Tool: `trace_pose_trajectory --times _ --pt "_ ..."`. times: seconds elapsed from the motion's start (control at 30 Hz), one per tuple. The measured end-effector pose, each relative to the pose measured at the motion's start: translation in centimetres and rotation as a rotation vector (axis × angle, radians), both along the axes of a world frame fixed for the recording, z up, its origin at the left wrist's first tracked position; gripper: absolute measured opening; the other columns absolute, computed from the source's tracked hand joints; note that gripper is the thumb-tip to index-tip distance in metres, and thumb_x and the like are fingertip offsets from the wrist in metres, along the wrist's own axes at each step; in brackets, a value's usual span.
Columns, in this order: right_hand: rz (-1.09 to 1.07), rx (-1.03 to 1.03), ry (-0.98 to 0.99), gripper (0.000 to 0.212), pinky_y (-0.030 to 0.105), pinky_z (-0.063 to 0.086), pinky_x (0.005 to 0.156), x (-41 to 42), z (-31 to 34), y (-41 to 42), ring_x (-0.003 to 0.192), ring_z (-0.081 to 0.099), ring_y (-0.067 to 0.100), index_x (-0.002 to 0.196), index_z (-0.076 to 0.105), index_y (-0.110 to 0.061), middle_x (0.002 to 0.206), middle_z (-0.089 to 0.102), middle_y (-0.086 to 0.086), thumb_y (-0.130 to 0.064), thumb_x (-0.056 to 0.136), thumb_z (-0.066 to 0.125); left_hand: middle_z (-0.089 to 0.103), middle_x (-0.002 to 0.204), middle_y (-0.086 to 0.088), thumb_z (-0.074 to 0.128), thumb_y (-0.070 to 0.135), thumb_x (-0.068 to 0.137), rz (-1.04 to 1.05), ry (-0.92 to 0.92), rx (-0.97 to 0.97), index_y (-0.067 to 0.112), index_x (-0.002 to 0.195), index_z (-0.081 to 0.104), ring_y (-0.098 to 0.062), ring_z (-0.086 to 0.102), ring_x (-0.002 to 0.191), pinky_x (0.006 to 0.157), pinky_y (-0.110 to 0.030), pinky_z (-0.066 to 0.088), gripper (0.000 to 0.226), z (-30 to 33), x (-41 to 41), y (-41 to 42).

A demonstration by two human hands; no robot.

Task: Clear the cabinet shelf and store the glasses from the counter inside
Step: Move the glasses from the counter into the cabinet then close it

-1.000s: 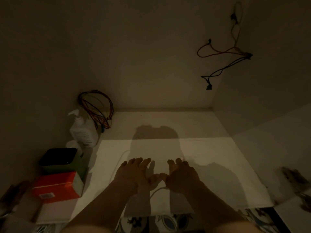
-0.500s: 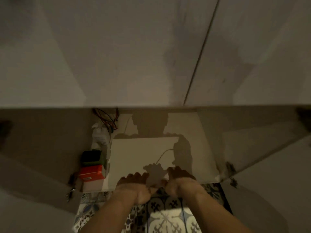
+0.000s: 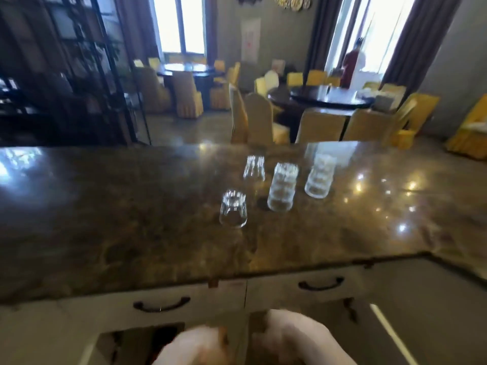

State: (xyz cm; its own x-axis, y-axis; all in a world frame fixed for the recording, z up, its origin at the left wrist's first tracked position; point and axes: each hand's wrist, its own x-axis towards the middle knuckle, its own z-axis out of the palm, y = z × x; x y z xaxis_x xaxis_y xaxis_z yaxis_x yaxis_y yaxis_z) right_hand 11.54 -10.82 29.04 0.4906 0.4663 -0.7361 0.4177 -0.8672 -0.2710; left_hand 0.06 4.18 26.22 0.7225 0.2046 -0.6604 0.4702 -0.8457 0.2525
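On the brown marble counter [image 3: 131, 219] stand several clear glasses: a short one [image 3: 233, 208] nearest me, another short one [image 3: 254, 167] behind it, and two tall ribbed stacks [image 3: 282, 190] [image 3: 319, 175] to the right. My left hand [image 3: 196, 347] and my right hand [image 3: 295, 335] are blurred at the bottom edge, in front of the white drawers, well below the glasses. Neither hand seems to hold anything; the fingers are too blurred to read. The open cabinet [image 3: 137, 341] shows as a dark gap at the lower left.
Two white drawer fronts with dark handles [image 3: 161, 304] [image 3: 321, 283] sit under the counter edge. Beyond the counter are round dining tables [image 3: 319, 97] with yellow-covered chairs, a dark shelf unit [image 3: 66, 75] at left, and a person in red [image 3: 349, 65] by the far window.
The view has swung up from inside the dim cabinet shelf to the counter top and room. Both hands have pulled back out of the cabinet to the bottom of the frame.
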Motion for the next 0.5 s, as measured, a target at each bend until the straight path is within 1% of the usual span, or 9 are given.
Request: trace_pose_trajectory --times 0.07,0.13,0.2,0.23,0.27,0.3,0.37,0.43,0.5 --pt "-0.018 0.042 -0.07 0.051 0.03 0.046 0.09 0.6 6.0 -0.1 0.121 0.059 0.022 0.13 0.061 -0.02 0.133 0.062 0.002 -0.05 0.089 0.061 0.064 0.125 0.008 0.055 0.064 0.083 -0.031 -0.069 0.003 0.038 0.123 0.061 -0.016 0.059 0.115 0.097 -0.033 0.047 0.048 6.3 0.2 0.7" --pt "-0.061 0.141 -0.173 0.05 0.029 0.047 0.085 1.7 11.2 0.0 0.115 0.061 0.022 0.125 0.063 -0.022 0.128 0.065 0.003 -0.055 0.088 0.058 0.065 0.121 0.012 0.056 0.071 0.078 -0.053 -0.188 0.054 0.042 0.118 0.061 -0.012 0.06 0.109 0.093 -0.03 0.048 0.05 11.8 1.7 2.0" --pt "-0.111 0.286 -0.338 0.045 0.033 0.05 0.09 2.6 15.5 0.2 0.113 0.062 0.023 0.122 0.063 -0.026 0.125 0.066 0.004 -0.054 0.088 0.056 0.066 0.117 0.015 0.056 0.071 0.079 -0.013 -0.402 0.1 0.043 0.116 0.06 -0.009 0.061 0.103 0.088 -0.03 0.049 0.046 16.0 3.2 3.3" --pt "-0.123 0.343 -0.423 0.043 0.036 0.051 0.093 3.0 17.2 0.5 0.113 0.062 0.024 0.122 0.062 -0.026 0.124 0.066 0.004 -0.052 0.089 0.056 0.064 0.118 0.015 0.056 0.069 0.081 0.017 -0.519 0.112 0.044 0.12 0.057 -0.008 0.06 0.102 0.087 -0.029 0.049 0.046 17.5 3.9 3.7" --pt "-0.128 0.394 -0.5 0.042 0.04 0.05 0.096 3.3 18.3 0.8 0.114 0.061 0.025 0.123 0.06 -0.025 0.125 0.065 0.004 -0.051 0.089 0.056 0.061 0.124 0.014 0.055 0.067 0.083 0.045 -0.644 0.116 0.045 0.127 0.052 -0.008 0.058 0.107 0.089 -0.03 0.048 0.05 18.8 4.5 4.1" --pt "-0.13 0.446 -0.571 0.043 0.042 0.048 0.099 3.7 19.3 1.2 0.117 0.058 0.026 0.126 0.057 -0.025 0.128 0.062 0.004 -0.049 0.09 0.057 0.056 0.134 0.013 0.055 0.065 0.085 0.059 -0.774 0.132 0.044 0.136 0.045 -0.01 0.053 0.118 0.096 -0.031 0.045 0.057 19.7 5.2 4.4" --pt "-0.118 0.529 -0.701 0.053 0.044 0.043 0.107 4.2 20.6 2.1 0.132 0.046 0.027 0.139 0.046 -0.024 0.143 0.049 0.006 -0.043 0.091 0.059 0.035 0.156 0.008 0.054 0.062 0.088 0.053 -0.985 0.215 0.039 0.15 0.029 -0.014 0.032 0.142 0.116 -0.036 0.028 0.07 21.5 6.7 4.7" --pt "-0.112 0.584 -0.855 0.069 0.043 0.031 0.117 4.5 21.4 3.0 0.148 0.025 0.029 0.153 0.028 -0.023 0.161 0.027 0.01 -0.037 0.093 0.061 0.017 0.164 0.006 0.052 0.06 0.09 0.033 -1.124 0.321 0.036 0.154 0.018 -0.015 0.01 0.151 0.123 -0.037 0.01 0.076 22.8 8.0 4.9" --pt "-0.131 0.627 -0.989 0.079 0.045 0.022 0.121 4.5 21.6 3.9 0.153 0.008 0.029 0.157 0.014 -0.025 0.167 0.01 0.011 -0.034 0.094 0.061 0.008 0.165 0.004 0.052 0.058 0.091 0.006 -1.211 0.379 0.035 0.155 0.013 -0.016 0.0 0.152 0.123 -0.04 0.005 0.079 23.5 8.8 5.2"
